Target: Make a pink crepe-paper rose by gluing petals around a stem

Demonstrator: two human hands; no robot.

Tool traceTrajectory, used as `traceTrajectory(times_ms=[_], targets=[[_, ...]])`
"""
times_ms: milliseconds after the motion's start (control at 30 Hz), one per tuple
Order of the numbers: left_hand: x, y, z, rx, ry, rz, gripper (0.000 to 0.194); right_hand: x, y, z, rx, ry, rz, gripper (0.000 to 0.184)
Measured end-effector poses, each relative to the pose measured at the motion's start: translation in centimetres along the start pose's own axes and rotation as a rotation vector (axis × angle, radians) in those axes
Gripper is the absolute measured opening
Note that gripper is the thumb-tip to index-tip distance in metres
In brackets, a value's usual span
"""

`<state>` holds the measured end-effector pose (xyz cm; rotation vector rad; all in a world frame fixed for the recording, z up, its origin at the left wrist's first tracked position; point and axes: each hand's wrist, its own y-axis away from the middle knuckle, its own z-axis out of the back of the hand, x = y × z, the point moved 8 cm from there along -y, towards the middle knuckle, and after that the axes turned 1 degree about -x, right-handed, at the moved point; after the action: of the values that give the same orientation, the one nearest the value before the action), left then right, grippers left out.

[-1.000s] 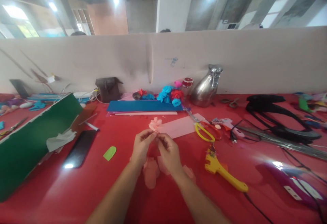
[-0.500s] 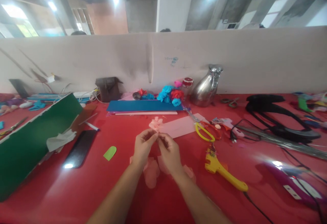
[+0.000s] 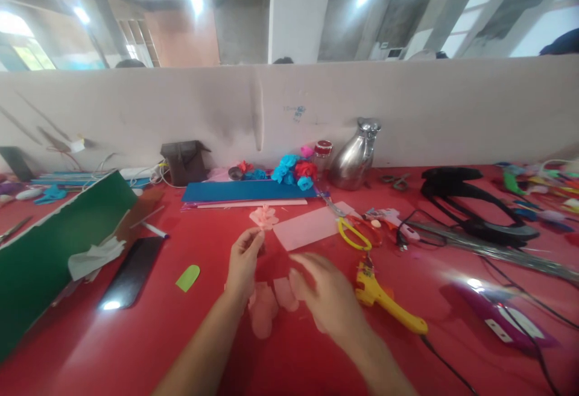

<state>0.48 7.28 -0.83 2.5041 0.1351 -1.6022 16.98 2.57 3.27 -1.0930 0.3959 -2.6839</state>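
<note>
A pink paper flower (image 3: pixel 264 216) stands upright above my left hand (image 3: pixel 245 260), whose thumb and fingertips pinch it at its base. My right hand (image 3: pixel 323 290) is apart from the flower, lower and to the right, over the table; its fingers are bent and slightly blurred, with thumb and forefinger apart and nothing visible between them. Pink paper petals (image 3: pixel 263 311) lie on the red table below and between my hands, and my right hand partly covers some of them. A flat pink paper sheet (image 3: pixel 307 230) lies just beyond the hands.
Yellow-handled scissors (image 3: pixel 355 234) and a yellow glue gun (image 3: pixel 389 302) with a cord lie to the right. At left are a phone (image 3: pixel 133 272), a green board (image 3: pixel 67 251) and a light-green paper piece (image 3: pixel 187 278). A steel jug (image 3: pixel 357 158) and blue paper flowers (image 3: pixel 284 168) stand at the back.
My right hand has let go of the flower's base and moved down and right toward the petals. My left hand keeps holding the flower. The view has shifted slightly.
</note>
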Motion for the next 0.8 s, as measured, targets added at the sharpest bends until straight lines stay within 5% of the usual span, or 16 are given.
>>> traceTrajectory(times_ms=[200,300,467,600,800], targets=[[0.6,0.2,-0.4,0.024,-0.061,0.05,0.027,-8.1,5.3,7.8,0.01,0.762,-0.222,0.042],[0.9,0.3,-0.7,0.056,-0.047,0.064,0.028,-10.8,6.5,8.4,0.093,0.955,-0.32,0.041],[1.1,0.3,-0.8,0.046,-0.011,0.094,0.032,-12.1,5.9,7.3,0.088,0.899,-0.299,0.036],[1.3,0.3,-0.9,0.051,-0.033,0.105,0.031,-11.1,5.7,8.0,0.012,0.765,-0.284,0.023],[2.5,0.3,-0.9,0.065,0.005,0.153,0.033,-2.6,5.0,7.0,-0.101,0.483,0.029,0.021]])
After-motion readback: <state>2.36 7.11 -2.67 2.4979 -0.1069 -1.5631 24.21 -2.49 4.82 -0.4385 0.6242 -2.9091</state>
